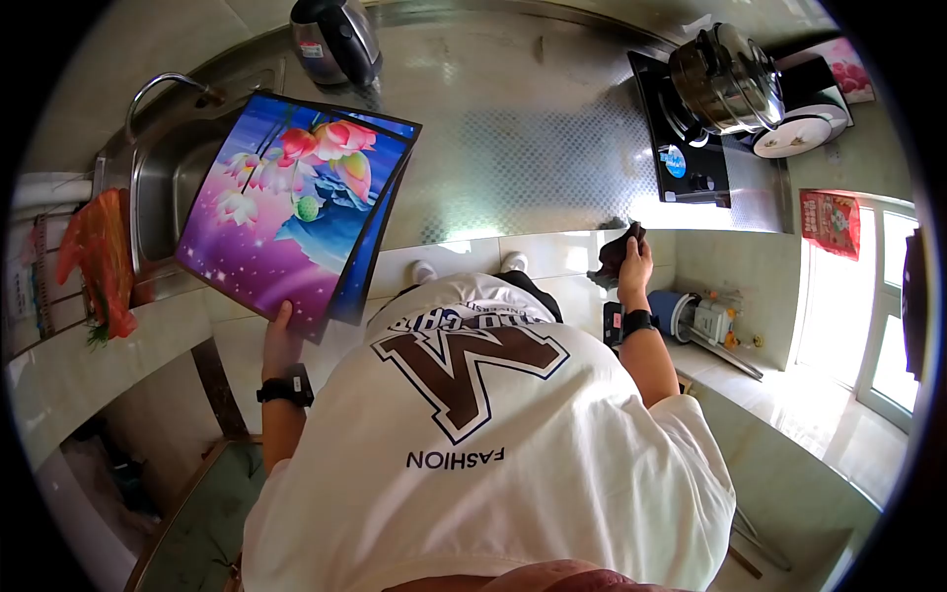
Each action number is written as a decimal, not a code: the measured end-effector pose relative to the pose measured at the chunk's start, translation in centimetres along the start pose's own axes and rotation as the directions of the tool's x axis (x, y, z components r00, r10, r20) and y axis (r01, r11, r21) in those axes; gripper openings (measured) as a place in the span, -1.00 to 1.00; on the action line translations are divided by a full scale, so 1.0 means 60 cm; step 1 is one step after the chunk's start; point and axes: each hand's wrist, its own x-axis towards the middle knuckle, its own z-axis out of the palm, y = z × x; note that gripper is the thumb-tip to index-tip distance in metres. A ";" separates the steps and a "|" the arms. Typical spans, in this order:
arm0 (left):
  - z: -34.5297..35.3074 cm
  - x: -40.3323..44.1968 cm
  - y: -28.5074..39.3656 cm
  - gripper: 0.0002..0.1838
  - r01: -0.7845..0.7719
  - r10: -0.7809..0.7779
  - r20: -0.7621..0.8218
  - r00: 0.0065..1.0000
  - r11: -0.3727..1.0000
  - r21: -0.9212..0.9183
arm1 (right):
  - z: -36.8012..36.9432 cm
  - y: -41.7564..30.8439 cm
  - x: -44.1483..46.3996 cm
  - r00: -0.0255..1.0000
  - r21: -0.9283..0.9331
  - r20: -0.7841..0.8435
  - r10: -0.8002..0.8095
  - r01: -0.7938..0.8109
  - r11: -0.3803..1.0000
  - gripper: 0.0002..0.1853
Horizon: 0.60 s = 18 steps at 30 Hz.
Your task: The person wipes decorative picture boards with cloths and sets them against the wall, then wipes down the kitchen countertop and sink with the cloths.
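My left hand (283,335) grips the lower edge of a flat floral panel (286,212), printed with pink lotus flowers on blue and purple. A second blue panel (367,259) lies partly behind it, showing along the right side. Both are tilted over the sink's right part and the counter edge. My right hand (634,268) is closed around a dark, crumpled cloth (614,255) just off the counter's front edge, below the stove.
A kettle (336,41) stands at the back, right of the sink (173,183). A steel pot (725,79) sits on the black stove (659,128). An orange-red bag (97,261) hangs at left. A blue-grey bucket (671,314) stands at lower right.
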 end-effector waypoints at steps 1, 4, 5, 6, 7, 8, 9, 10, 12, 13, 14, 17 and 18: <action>0.005 0.001 -0.008 -0.42 -0.055 0.056 0.007 0.998 0.994 -0.096 | 0.000 0.000 0.002 1.000 0.033 -0.022 0.011 -0.011 0.999 -0.56; 0.027 -0.012 -0.015 -0.40 -0.118 0.122 0.002 0.993 0.969 -0.215 | 0.002 0.006 0.017 1.000 0.094 0.012 0.015 -0.016 0.995 -0.55; 0.033 -0.014 -0.014 -0.39 -0.121 0.123 -0.005 0.992 0.963 -0.241 | 0.003 0.008 0.028 1.000 0.097 0.027 0.005 -0.008 0.995 -0.54; 0.031 -0.013 -0.015 -0.39 -0.131 0.133 -0.007 0.991 0.963 -0.237 | 0.008 0.010 0.041 0.999 0.104 0.045 -0.005 0.000 0.995 -0.53; 0.027 -0.014 -0.021 -0.42 -0.156 0.159 -0.004 0.987 0.958 -0.239 | 0.013 0.013 0.055 0.999 0.114 0.049 -0.007 0.002 0.993 -0.53; 0.023 -0.028 -0.026 -0.44 -0.180 0.183 -0.008 0.983 0.955 -0.237 | 0.017 0.018 0.067 0.998 0.090 0.049 -0.037 0.033 0.995 -0.54; 0.024 -0.050 -0.032 -0.44 -0.190 0.192 -0.016 0.981 0.954 -0.230 | 0.016 0.023 0.078 0.996 0.067 0.050 -0.067 0.064 0.996 -0.54; 0.025 -0.078 -0.040 -0.48 -0.189 0.176 -0.076 0.982 0.954 -0.231 | 0.012 0.019 0.086 0.996 0.090 0.051 -0.068 0.063 0.994 -0.58; 0.035 -0.133 -0.065 -0.58 -0.174 0.117 -0.229 0.966 0.953 -0.247 | -0.010 -0.002 0.097 0.995 0.117 0.072 -0.063 0.055 0.992 -0.57; 0.050 -0.163 -0.075 -0.60 -0.181 0.118 -0.244 0.963 0.949 -0.256 | -0.021 -0.008 0.105 0.995 0.134 0.083 -0.061 0.050 0.990 -0.57; 0.048 -0.189 -0.096 -0.52 -0.200 0.150 -0.203 0.968 0.946 -0.254 | -0.035 0.009 0.127 0.995 0.120 0.075 -0.072 0.062 0.991 -0.57; 0.129 -0.267 -0.119 -0.45 -0.247 0.209 -0.186 0.960 0.945 -0.215 | -0.077 0.023 0.174 0.994 0.109 0.095 -0.046 0.036 0.993 -0.56; 0.160 -0.285 -0.125 -0.49 -0.248 0.211 -0.192 0.959 0.949 -0.196 | -0.093 0.012 0.179 0.993 0.115 0.102 -0.052 0.040 0.993 -0.55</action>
